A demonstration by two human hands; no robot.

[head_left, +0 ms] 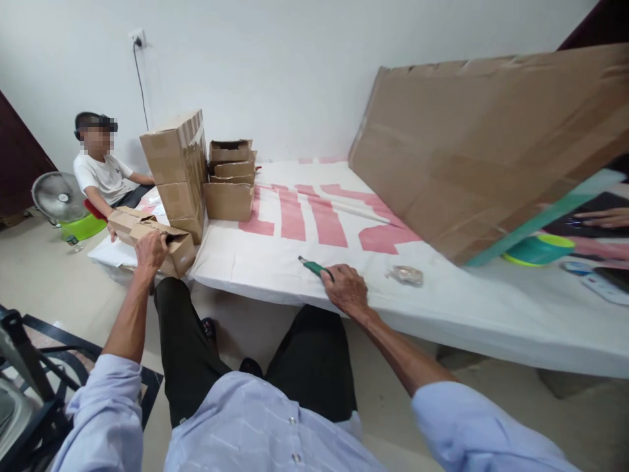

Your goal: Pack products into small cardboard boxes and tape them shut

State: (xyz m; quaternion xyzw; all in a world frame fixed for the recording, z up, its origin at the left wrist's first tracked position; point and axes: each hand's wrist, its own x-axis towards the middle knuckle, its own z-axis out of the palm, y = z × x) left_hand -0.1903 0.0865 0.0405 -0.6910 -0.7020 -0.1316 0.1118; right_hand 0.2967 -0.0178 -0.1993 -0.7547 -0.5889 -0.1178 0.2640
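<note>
My left hand [151,251] is closed over the top edge of a small cardboard box [181,254] at the table's left end. That box's top looks partly open, with a dark gap by my fingers. In my right hand [346,288] is a green utility knife [314,267], its tip pointing away to the left, just above the cloth near the table's front edge. To the right of this hand lies a small clear-wrapped packet [405,275], its contents too unclear to name. Another cardboard box [125,221] sits beyond my left hand.
Stacked taped boxes [170,157] and several open boxes [228,201] stand behind. A large cardboard panel or carton [491,144] leans on the right, beside a tape roll [538,250]. A seated person [105,177] reaches toward the boxes; another hand [607,217] shows far right.
</note>
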